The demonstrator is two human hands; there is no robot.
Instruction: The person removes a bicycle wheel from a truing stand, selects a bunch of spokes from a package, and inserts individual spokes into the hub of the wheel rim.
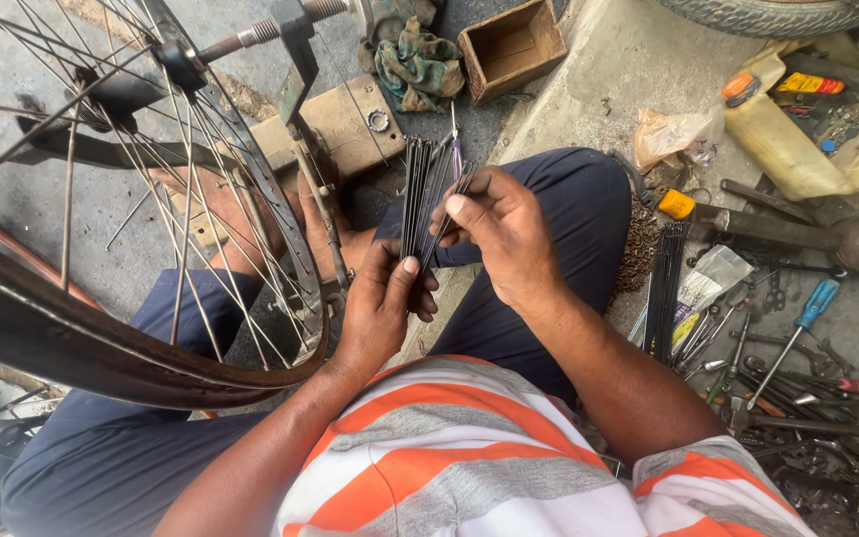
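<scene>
The ground is grey concrete floor, worn and stained, under even daylight. A raised pale concrete slab runs along the upper right of the frame. At the top centre lie a crumpled green rag and an open cardboard box; a tyre edges the top right corner.

shirt: wearing orange, grey and white stripes, short sleeves | trousers: wearing dark blue | forearms: showing bare | feet: showing bare
</scene>
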